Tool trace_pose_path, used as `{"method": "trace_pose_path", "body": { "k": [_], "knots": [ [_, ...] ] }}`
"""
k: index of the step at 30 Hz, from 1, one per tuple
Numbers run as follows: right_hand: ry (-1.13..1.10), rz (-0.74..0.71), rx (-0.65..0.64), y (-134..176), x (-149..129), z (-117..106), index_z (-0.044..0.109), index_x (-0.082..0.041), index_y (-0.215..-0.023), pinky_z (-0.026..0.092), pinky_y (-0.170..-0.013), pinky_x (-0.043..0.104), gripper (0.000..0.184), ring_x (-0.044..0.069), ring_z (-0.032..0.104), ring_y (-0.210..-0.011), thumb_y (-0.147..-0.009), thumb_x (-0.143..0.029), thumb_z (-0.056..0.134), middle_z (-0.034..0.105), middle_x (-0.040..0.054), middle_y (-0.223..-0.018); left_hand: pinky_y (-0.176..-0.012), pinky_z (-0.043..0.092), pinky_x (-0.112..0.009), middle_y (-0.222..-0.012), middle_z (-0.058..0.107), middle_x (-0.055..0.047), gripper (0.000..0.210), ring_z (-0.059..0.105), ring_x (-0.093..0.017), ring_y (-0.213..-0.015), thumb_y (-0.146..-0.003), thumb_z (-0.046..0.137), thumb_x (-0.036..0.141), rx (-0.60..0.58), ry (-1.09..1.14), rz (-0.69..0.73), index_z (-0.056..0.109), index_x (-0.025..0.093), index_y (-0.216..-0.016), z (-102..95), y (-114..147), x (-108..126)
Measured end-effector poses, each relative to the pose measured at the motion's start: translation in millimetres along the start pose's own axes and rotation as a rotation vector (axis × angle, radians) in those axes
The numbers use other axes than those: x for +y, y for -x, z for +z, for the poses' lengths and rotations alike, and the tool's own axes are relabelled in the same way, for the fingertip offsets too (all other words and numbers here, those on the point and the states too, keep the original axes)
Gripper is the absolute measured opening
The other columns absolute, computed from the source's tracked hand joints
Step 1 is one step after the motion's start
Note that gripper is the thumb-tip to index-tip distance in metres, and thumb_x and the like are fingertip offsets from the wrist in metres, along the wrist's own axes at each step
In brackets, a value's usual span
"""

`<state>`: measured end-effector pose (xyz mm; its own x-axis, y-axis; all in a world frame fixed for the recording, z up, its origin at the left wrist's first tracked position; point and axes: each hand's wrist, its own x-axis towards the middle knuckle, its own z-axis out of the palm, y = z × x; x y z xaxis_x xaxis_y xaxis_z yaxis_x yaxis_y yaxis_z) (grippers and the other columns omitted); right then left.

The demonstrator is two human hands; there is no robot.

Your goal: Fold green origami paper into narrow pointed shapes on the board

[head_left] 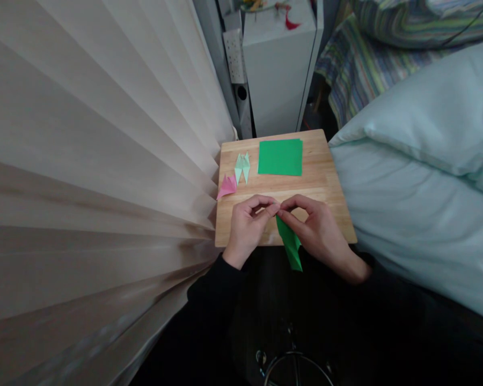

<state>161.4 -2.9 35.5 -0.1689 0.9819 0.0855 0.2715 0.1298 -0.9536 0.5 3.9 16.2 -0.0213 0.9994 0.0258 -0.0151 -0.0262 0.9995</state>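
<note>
A narrow folded piece of green paper [290,242] hangs from my fingertips over the near edge of the wooden table [322,161]. My left hand [251,224] pinches its upper end between thumb and forefinger. Right beside it, my right hand [314,225] pinches the same end, the two sets of fingertips touching or nearly so. The exact fold under the fingers is hidden. Farther back on the table lies a stack of green paper sheets [280,157]. To its left are a pale green folded paper figure [242,167] and a pink folded paper figure [227,186].
A pleated curtain [145,134] hangs close along the left side. Pale blue bedding [418,177] borders the table on the right. Behind the table stands a white cabinet [279,75]. A round metal stool base [295,355] shows on the dark floor below.
</note>
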Motion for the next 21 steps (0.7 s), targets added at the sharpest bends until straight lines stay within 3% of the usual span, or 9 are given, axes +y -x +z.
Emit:
{"method": "trace_pose_path", "body": {
  "k": [3, 13, 21],
  "knots": [
    [0.025, -0.007, -0.004, 0.4, 0.6, 0.2, 0.07, -0.019, -0.08, 0.051, -0.075, 0.033, 0.012, 0.019, 0.067, -0.077, -0.089, -0.025, 0.067, 0.073, 0.0025, -0.078, -0.073, 0.054, -0.029, -0.077, 0.073, -0.002, 0.015, 0.065, -0.014, -0.071, -0.078, 0.082, 0.031, 0.035, 0.037, -0.026, 0.075, 0.018, -0.08, 0.6, -0.4, -2.3],
    [0.09, -0.048, 0.002, 0.7, -2.6, 1.1, 0.069, -0.019, -0.079, 0.05, -0.074, 0.033, 0.014, 0.02, 0.068, -0.076, -0.091, -0.024, 0.064, 0.072, 0.0038, -0.078, -0.07, 0.052, -0.028, -0.074, 0.069, -0.002, 0.017, 0.063, -0.016, -0.073, -0.082, 0.077, 0.032, -0.035, -0.049, -0.001, 0.071, 0.018, -0.075, 2.2, 2.4, 9.9],
    [0.099, -0.02, -0.06, 1.7, 4.0, 4.7, 0.069, -0.02, -0.077, 0.051, -0.074, 0.034, 0.014, 0.02, 0.069, -0.076, -0.089, -0.025, 0.065, 0.074, 0.0037, -0.077, -0.062, 0.044, -0.024, -0.068, 0.063, 0.002, 0.02, 0.054, -0.011, -0.063, -0.082, 0.079, 0.036, 0.083, -0.06, -0.022, 0.071, 0.018, -0.079, -11.4, -5.8, -3.0]
  ]
}}
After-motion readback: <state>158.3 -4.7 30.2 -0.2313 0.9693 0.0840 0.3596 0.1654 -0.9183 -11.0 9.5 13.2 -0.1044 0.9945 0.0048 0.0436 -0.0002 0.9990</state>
